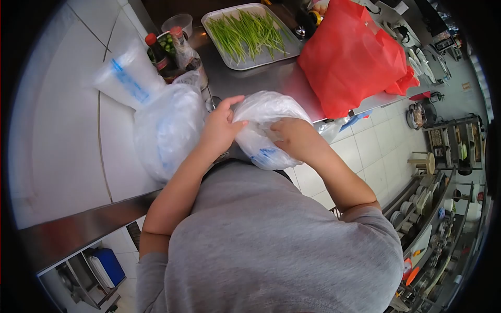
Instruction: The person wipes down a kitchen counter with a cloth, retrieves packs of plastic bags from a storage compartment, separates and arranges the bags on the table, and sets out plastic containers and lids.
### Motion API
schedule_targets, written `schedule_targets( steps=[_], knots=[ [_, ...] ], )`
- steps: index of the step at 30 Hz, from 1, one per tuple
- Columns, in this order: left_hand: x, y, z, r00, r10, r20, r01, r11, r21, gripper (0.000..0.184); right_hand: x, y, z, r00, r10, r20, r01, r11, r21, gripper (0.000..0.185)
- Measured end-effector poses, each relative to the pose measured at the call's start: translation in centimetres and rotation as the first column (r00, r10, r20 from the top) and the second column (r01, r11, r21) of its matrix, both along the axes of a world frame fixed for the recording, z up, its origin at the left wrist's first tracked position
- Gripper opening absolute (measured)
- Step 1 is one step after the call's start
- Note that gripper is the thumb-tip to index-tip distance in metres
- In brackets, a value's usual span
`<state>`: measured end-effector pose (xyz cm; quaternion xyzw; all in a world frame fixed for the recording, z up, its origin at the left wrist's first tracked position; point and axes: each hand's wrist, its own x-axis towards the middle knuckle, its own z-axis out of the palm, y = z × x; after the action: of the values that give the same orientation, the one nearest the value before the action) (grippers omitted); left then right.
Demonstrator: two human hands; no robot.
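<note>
A clear, crumpled plastic bag (276,104) with blue print is bunched up in front of my body at the counter edge. My left hand (220,128) holds its left side, the thumb lying over the plastic and the index finger stretched along the outer edge. On the right, my right hand (297,138) grips the bag with bent fingers that press into its folds. What the bag contains, if anything, cannot be made out. Left of my left hand stands a large bundle of clear plastic bags (169,130), with another white plastic pack (128,78) behind it.
A metal tray (237,65) of green stalks (248,34) lies on the steel counter (261,81). Beside it are sauce bottles (190,55) and a clear tub (177,22). A big red bag (352,60) stands right, and shelves of dishes (417,208) line the far side.
</note>
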<state>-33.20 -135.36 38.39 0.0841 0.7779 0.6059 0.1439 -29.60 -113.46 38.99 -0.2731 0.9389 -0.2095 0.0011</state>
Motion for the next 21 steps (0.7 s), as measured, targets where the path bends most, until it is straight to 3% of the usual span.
schedule_targets(
  steps=[3, 6, 9, 12, 15, 18, 21],
  knots=[
    [0.2, 0.1, 0.0, 0.999, 0.049, 0.014, -0.049, 0.999, -0.007, 0.051, -0.6, -0.7, 1.6, 0.993, -0.118, -0.021, 0.119, 0.99, 0.074, 0.016],
    [-0.3, 0.0, 0.8, 0.967, 0.089, -0.238, -0.123, 0.983, -0.135, 0.051, -1.9, -1.0, 2.6, 0.983, -0.151, -0.103, 0.132, 0.977, -0.168, 0.012],
    [-0.8, -1.1, 2.3, 0.96, 0.132, -0.245, -0.186, 0.96, -0.21, 0.051, -3.4, 0.9, 4.3, 0.896, -0.437, -0.078, 0.407, 0.879, -0.249, 0.013],
    [-0.8, -1.1, 1.9, 0.968, 0.135, -0.212, -0.176, 0.966, -0.189, 0.05, -3.9, 0.9, 5.2, 0.897, -0.424, -0.128, 0.361, 0.868, -0.342, 0.013],
    [-1.1, -0.9, 1.3, 0.947, 0.132, -0.293, -0.192, 0.963, -0.189, 0.05, -3.1, -0.9, 6.1, 0.906, 0.02, -0.422, -0.206, 0.893, -0.4, 0.011],
    [-1.2, -0.6, 1.7, 0.968, 0.121, -0.221, -0.163, 0.969, -0.184, 0.052, -2.7, -2.2, 3.5, 0.995, 0.089, 0.051, -0.086, 0.994, -0.061, 0.016],
    [-0.7, -0.4, 0.9, 0.986, 0.05, -0.159, -0.073, 0.987, -0.141, 0.054, -4.7, -2.2, 1.3, 0.967, -0.094, 0.237, 0.024, 0.959, 0.284, 0.018]
  ],
)
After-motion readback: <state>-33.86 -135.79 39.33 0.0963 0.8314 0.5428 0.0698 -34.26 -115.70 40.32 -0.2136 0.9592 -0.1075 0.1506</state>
